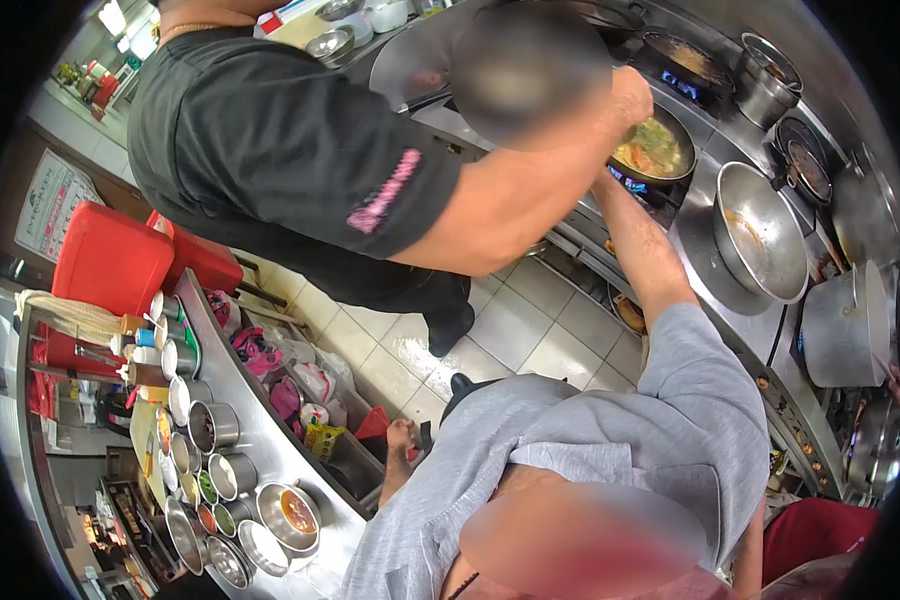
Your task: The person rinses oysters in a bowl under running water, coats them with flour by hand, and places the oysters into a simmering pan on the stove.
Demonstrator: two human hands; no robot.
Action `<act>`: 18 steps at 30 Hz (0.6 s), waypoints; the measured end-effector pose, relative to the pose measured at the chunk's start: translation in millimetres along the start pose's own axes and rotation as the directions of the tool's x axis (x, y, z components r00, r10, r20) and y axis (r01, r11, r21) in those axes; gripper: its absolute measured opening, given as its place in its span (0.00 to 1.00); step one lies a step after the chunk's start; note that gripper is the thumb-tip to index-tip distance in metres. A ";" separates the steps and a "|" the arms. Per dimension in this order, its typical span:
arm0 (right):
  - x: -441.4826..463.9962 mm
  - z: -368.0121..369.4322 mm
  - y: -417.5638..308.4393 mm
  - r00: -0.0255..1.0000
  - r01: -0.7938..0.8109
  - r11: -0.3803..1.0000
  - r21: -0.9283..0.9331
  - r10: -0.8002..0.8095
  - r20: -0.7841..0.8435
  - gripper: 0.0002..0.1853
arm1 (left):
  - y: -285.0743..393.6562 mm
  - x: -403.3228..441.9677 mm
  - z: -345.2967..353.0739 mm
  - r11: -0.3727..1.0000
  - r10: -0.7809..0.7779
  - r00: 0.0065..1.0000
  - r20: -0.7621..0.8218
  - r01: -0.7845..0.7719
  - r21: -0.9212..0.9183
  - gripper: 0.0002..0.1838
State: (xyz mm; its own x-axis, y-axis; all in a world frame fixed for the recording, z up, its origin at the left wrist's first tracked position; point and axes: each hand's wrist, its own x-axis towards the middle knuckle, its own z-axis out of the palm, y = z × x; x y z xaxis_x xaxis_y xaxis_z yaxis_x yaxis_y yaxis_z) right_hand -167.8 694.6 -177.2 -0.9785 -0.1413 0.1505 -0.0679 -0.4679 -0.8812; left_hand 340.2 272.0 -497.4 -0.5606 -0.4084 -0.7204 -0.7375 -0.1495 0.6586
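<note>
My left hand (pixel 401 436) is low at the left of my grey shirt, its fingers curled. A small dark shape lies beside it; what it holds, if anything, is too small to make out. My right arm reaches up toward a pan (pixel 655 150) of green, orange and yellow food over a blue flame. A co-worker's forearm hides my right hand. The co-worker, in a black shirt (pixel 270 150), has one hand above the pan's left edge. A large steel bowl (pixel 765 235) with some brown liquid rests right of the pan.
Metal pots of ingredients and a bowl of orange liquid (pixel 295 511) stand on the left counter (pixel 315 560). A red bin (pixel 110 262) is behind the co-worker. More pans and a large pot (pixel 835 335) are at the right. Dark red cloth shows at the lower right.
</note>
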 end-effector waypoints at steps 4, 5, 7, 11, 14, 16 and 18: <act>-28.1 9.8 -1.4 0.999 -0.042 0.999 0.001 0.042 0.008 0.13 | 18.4 1.1 -6.2 0.997 0.014 1.000 -0.003 -0.013 0.082 0.08; -34.8 13.8 -2.3 0.999 -0.051 0.999 -0.006 0.051 0.007 0.14 | 25.3 2.6 -6.9 0.993 0.019 1.000 0.003 -0.019 0.114 0.09; -51.7 24.7 -3.2 0.997 -0.072 0.997 -0.019 0.072 0.003 0.15 | 41.2 6.0 -10.2 0.982 0.037 0.999 0.022 -0.041 0.184 0.10; -84.5 50.0 -3.3 0.994 -0.109 0.993 -0.049 0.107 -0.028 0.17 | 55.3 37.0 -26.8 0.929 0.083 0.994 0.072 -0.104 0.355 0.12; -114.6 68.4 -3.6 0.990 -0.131 0.989 -0.067 0.127 -0.069 0.19 | 42.0 83.1 -48.7 0.940 0.107 0.989 0.099 -0.133 0.314 0.16; -133.1 80.4 -5.1 0.986 -0.143 0.986 -0.083 0.134 -0.098 0.20 | 62.9 83.6 -53.0 0.976 0.043 0.994 0.104 -0.064 0.210 0.16; -150.3 90.3 -3.6 0.981 -0.161 0.982 -0.100 0.148 -0.122 0.21 | 78.2 89.4 -65.4 0.976 0.043 0.992 0.121 -0.067 0.205 0.16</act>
State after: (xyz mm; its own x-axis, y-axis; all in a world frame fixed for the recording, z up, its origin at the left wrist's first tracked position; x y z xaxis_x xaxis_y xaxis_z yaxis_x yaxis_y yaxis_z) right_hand -3.0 638.7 -156.2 -0.9941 -0.1016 -0.0376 0.0711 -0.3495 -0.9342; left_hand 257.1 164.9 -496.1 -0.6332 -0.3028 -0.7123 -0.7595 0.0660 0.6471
